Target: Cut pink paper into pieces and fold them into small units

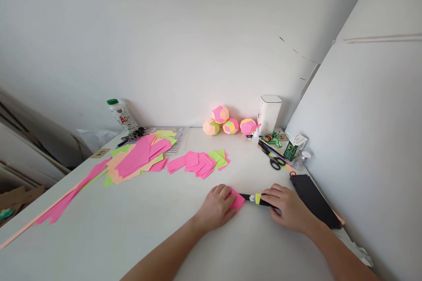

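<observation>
My left hand point(218, 204) holds a small pink paper piece point(238, 199) down on the white table, its fingers bent over the left part of the sheet. My right hand point(288, 205) is closed around the black and yellow handle of a utility knife point(258, 199). The knife lies low and points left, its dark blade end at the right corner of the pink paper. Just beyond my hands is a loose row of pink paper pieces point(198, 163), with green paper pieces point(217, 158) at its right end.
Larger pink sheets point(138, 156) and long paper strips point(70, 195) lie left. Several folded paper balls point(220, 114) stand by the wall near a white container point(269, 114). Scissors point(276, 163), a jar point(301, 160) and a black phone-like slab point(314, 202) sit right. A bottle point(121, 115) stands back left.
</observation>
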{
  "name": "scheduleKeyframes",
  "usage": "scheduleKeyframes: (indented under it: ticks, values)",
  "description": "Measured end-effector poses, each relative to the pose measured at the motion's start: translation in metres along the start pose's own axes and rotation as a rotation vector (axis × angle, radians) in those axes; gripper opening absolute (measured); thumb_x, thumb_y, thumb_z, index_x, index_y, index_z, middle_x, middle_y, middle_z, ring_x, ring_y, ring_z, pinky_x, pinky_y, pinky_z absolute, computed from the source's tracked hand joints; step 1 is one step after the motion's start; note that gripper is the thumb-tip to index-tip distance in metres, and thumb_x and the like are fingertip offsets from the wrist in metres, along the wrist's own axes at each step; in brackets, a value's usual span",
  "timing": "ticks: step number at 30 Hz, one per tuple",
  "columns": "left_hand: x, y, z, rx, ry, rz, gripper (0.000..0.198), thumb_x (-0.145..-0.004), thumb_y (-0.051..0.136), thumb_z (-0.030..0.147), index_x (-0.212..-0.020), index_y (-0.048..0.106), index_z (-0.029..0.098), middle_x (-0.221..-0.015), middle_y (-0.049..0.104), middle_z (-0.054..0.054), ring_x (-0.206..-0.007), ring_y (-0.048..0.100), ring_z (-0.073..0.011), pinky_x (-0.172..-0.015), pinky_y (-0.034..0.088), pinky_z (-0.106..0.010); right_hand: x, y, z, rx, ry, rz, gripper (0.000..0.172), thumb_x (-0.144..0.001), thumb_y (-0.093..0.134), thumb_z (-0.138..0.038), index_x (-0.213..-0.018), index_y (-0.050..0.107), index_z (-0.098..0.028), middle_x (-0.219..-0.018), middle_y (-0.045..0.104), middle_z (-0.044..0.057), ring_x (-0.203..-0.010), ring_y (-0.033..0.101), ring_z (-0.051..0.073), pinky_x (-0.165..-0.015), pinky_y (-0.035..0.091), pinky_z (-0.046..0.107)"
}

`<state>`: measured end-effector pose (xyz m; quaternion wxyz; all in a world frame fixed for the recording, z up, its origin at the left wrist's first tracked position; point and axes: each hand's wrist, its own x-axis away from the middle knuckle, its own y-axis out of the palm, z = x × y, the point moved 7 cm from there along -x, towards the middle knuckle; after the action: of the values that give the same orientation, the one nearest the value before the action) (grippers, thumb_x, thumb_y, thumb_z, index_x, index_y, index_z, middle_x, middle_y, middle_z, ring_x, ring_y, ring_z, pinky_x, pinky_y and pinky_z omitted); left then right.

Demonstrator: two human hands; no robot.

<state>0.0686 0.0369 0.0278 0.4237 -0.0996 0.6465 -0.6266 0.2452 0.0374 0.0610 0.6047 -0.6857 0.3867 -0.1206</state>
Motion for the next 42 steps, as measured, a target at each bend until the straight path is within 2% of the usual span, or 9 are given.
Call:
scheduleKeyframes:
  ticks: [3, 6, 13, 22, 30, 33, 36, 40, 42]
  values:
    - [0.000, 0.000, 0.000, 0.078, -0.001, -0.035, 0.037, -0.083, 0.054, 0.043, -0.107, 0.055, 0.015, -0.104, 0.057, -0.012, -0.091, 0.051, -0.0249, -0.079, 0.046, -0.041, 0.001, -0.002, -0.002, -0.004, -0.030, 0.013, 0.038, -0.071, 0.048, -0.004, -0.101, 0.068, -0.016, -0.095, 0.069, 0.009, -0.085, 0.056, 0.022, -0.073, 0.050, 0.036]
    - [0.001, 0.000, -0.002, 0.118, -0.012, -0.023, 0.043, -0.083, 0.053, 0.045, -0.114, 0.052, 0.015, -0.108, 0.056, -0.013, -0.094, 0.052, -0.0264, -0.081, 0.046, -0.044, 0.001, -0.004, -0.004, 0.016, -0.062, 0.046, 0.036, -0.073, 0.048, -0.006, -0.102, 0.067, -0.016, -0.098, 0.069, 0.011, -0.087, 0.057, 0.023, -0.074, 0.050, 0.037]
    - [0.004, -0.005, -0.007, 0.138, 0.001, 0.117, 0.037, -0.079, 0.051, 0.024, -0.115, 0.048, 0.015, -0.106, 0.057, -0.013, -0.096, 0.053, -0.0277, -0.079, 0.048, -0.045, 0.001, -0.006, -0.006, 0.018, -0.098, 0.119, 0.036, -0.076, 0.046, -0.006, -0.104, 0.067, -0.015, -0.097, 0.069, 0.011, -0.085, 0.059, 0.023, -0.070, 0.053, 0.037]
    - [0.006, -0.012, -0.010, 0.194, 0.077, 0.202, 0.057, -0.078, 0.043, 0.008, -0.133, 0.031, 0.016, -0.123, 0.046, -0.019, -0.118, 0.045, -0.0318, -0.087, 0.049, -0.049, 0.001, -0.009, -0.007, 0.056, -0.119, 0.202, 0.034, -0.079, 0.046, -0.006, -0.106, 0.065, -0.014, -0.099, 0.068, 0.012, -0.085, 0.059, 0.023, -0.070, 0.053, 0.038]
    - [0.005, -0.019, -0.015, 0.115, 0.039, 0.309, 0.037, -0.088, 0.039, 0.007, -0.123, 0.044, 0.017, -0.114, 0.054, -0.015, -0.112, 0.053, -0.0256, -0.086, 0.054, -0.041, 0.001, -0.009, -0.007, 0.058, -0.111, 0.198, 0.035, -0.079, 0.045, -0.007, -0.107, 0.066, -0.016, -0.098, 0.068, 0.012, -0.084, 0.060, 0.022, -0.070, 0.054, 0.037]
    - [0.008, -0.031, -0.030, 0.050, -0.043, 0.408, 0.034, -0.088, 0.040, 0.006, -0.118, 0.048, 0.018, -0.114, 0.053, -0.015, -0.119, 0.048, -0.0276, -0.091, 0.051, -0.044, 0.001, -0.007, -0.004, 0.054, -0.096, 0.174, 0.036, -0.078, 0.045, -0.006, -0.106, 0.065, -0.016, -0.098, 0.068, 0.012, -0.085, 0.059, 0.022, -0.070, 0.053, 0.037]
    - [0.017, -0.039, -0.060, -0.058, -0.205, 0.495, 0.032, -0.087, 0.042, 0.009, -0.116, 0.050, 0.018, -0.120, 0.050, -0.016, -0.120, 0.047, -0.0301, -0.093, 0.048, -0.049, 0.002, -0.005, -0.002, 0.053, -0.086, 0.149, 0.036, -0.078, 0.045, -0.005, -0.107, 0.065, -0.015, -0.097, 0.068, 0.012, -0.084, 0.059, 0.022, -0.069, 0.053, 0.037]
    - [0.029, -0.030, -0.103, -0.202, -0.474, 0.414, 0.035, -0.085, 0.048, 0.018, -0.120, 0.046, 0.014, -0.119, 0.048, -0.020, -0.121, 0.044, -0.0361, -0.092, 0.045, -0.056, 0.002, -0.005, -0.001, 0.064, -0.072, 0.143, 0.036, -0.077, 0.046, -0.006, -0.106, 0.066, -0.015, -0.097, 0.068, 0.011, -0.084, 0.059, 0.022, -0.069, 0.053, 0.036]
    - [0.031, -0.030, -0.107, -0.262, -0.509, 0.403, 0.034, -0.084, 0.050, 0.018, -0.118, 0.048, 0.015, -0.120, 0.049, -0.019, -0.126, 0.038, -0.0393, -0.098, 0.035, -0.064, 0.002, -0.006, -0.001, 0.070, -0.065, 0.151, 0.036, -0.077, 0.046, -0.006, -0.106, 0.066, -0.015, -0.097, 0.068, 0.011, -0.084, 0.059, 0.022, -0.069, 0.053, 0.036]
